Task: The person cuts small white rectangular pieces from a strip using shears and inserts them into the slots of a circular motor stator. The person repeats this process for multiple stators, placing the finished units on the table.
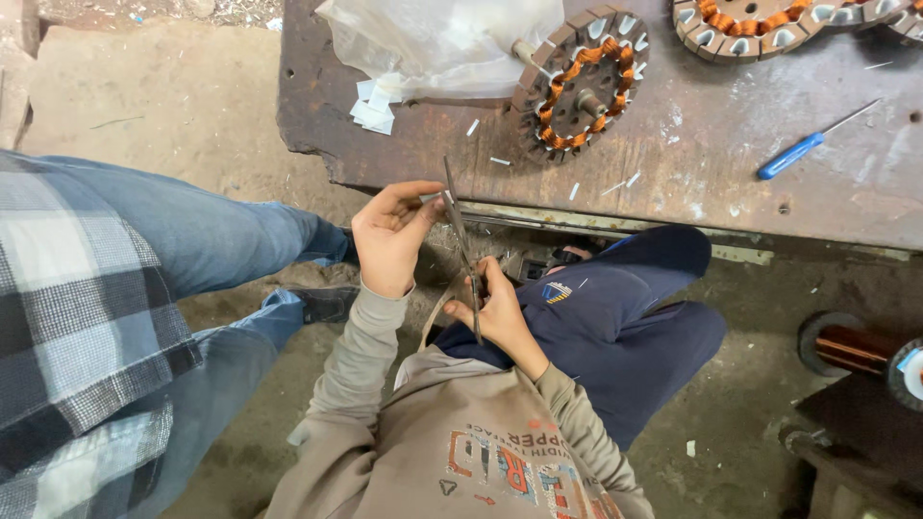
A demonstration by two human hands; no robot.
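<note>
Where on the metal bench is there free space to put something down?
Bare patch on the bench between the wound stator and the blue screwdriver. Crowded: the plastic bag corner, and the near edge by both hands with scissors.

One head-worn view, looking steeply down from close above the lap. It faces forward onto the rusty workbench [673, 163] edge and dirt floor [173, 96].

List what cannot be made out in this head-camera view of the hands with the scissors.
- Head view: what the left hand pinches is too small to tell.
- Scissors handles: covered by the right hand.
- Second wound stator: cut off by the top edge.
- Copper wire spool: cut off by the right edge.
</note>
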